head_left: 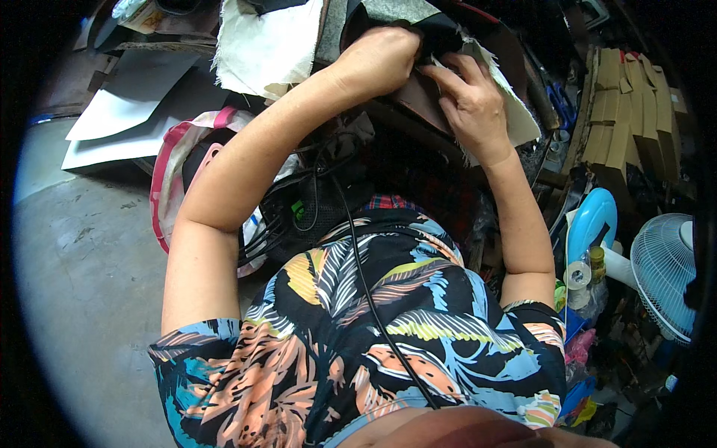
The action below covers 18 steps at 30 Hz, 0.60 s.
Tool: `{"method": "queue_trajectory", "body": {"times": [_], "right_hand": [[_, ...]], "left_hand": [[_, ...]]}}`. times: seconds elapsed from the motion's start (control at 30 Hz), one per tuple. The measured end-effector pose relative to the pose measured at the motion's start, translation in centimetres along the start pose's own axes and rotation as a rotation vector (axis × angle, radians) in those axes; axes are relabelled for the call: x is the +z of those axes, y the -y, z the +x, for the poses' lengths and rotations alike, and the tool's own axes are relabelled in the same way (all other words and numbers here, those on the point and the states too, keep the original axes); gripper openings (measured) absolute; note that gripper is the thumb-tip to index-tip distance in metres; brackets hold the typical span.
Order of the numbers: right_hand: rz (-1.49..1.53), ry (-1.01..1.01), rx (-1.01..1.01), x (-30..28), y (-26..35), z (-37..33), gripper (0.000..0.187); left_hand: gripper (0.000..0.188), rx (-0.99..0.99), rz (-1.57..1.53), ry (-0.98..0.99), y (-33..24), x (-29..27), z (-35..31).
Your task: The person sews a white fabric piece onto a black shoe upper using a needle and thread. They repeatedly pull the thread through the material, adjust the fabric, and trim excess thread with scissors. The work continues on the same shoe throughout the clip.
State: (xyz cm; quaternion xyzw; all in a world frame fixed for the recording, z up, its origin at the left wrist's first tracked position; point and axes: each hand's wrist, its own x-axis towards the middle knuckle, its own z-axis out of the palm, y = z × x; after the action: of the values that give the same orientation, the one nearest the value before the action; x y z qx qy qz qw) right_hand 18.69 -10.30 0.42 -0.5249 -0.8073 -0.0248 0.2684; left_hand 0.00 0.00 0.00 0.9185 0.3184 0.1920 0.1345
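At the top of the head view, both my hands work close together over a dark, flexible piece of material (441, 39). My left hand (381, 61) is closed in a fist at its left side; the fingertips are turned away, so what they grip is hidden. Just to the right, my right hand (476, 104) has its fingers bent and pinched at the edge of the dark material. A white cloth with a frayed edge (520, 108) lies behind and beside that hand. Another frayed white cloth (265, 48) hangs left of my left wrist. Below the hands runs a brown surface (420, 101).
White sheets (134, 93) lie at the left. A pink-rimmed bag (163, 187) sits under my left forearm, near black cables (317, 168). To the right are folded cardboard pieces (620, 112), blue-handled scissors (562, 104), a tape roll (578, 275) and a fan (663, 276).
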Motion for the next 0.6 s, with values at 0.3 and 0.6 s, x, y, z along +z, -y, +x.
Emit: {"method": "queue_trajectory", "body": {"times": [0.3, 0.6], "right_hand": [[0.221, -0.051, 0.054, 0.0, -0.6, -0.3, 0.037], [0.756, -0.133, 0.293, -0.6, -2.1, -0.6, 0.021]], "left_hand": [[0.027, 0.042, -0.083, -0.026, -1.7, -1.8, -0.7], [0.020, -0.029, -0.076, -0.098, -2.0, -0.7, -0.3]]}}
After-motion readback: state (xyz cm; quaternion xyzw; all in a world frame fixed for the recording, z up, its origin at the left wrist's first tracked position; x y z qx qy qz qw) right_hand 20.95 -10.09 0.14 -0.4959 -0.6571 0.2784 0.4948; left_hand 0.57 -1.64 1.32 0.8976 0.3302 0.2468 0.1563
